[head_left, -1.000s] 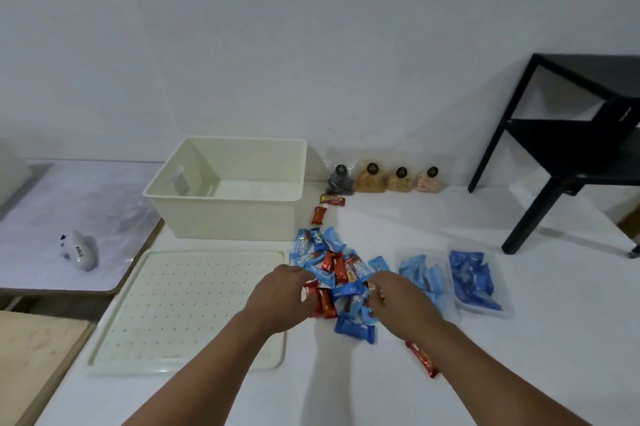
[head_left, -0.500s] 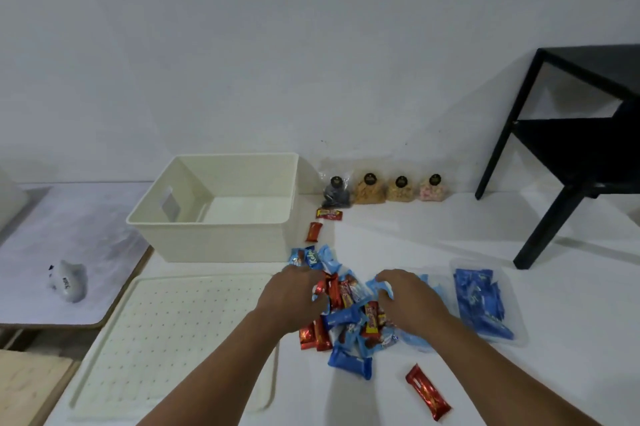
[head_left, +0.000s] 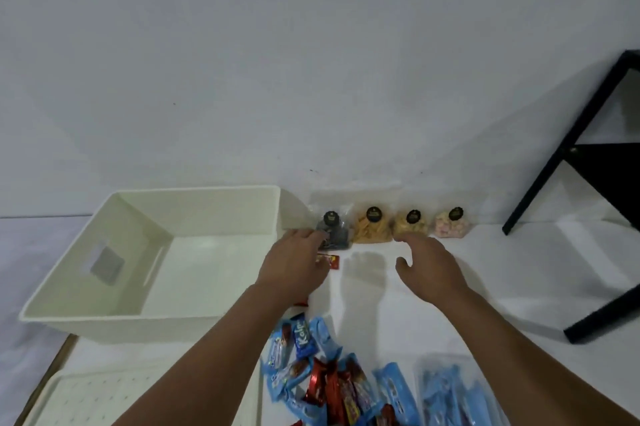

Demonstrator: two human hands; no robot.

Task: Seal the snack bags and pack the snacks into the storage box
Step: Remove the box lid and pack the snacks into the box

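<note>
Several small clear snack bags with black round labels stand in a row against the wall: a dark one (head_left: 335, 231), two yellowish ones (head_left: 371, 228) (head_left: 410, 223) and a pink one (head_left: 452, 225). My left hand (head_left: 294, 263) reaches toward the dark bag, its fingertips touching the bag's left side, nothing held. My right hand (head_left: 427, 264) hovers open just in front of the second yellowish bag. The cream storage box (head_left: 104, 320) stands empty at the left. A pile of blue and red wrapped snacks (head_left: 329, 380) lies near the bottom edge.
A red wrapper (head_left: 330, 259) lies beside my left hand. A clear bag of blue snacks (head_left: 453, 394) rests at the bottom right. The box's perforated lid (head_left: 104, 398) lies at the bottom left. A black table frame (head_left: 588, 183) stands at the right.
Both hands have left the pile of wrapped snacks and moved forward to the row of bags at the wall. The view has tilted up and closer to the box.
</note>
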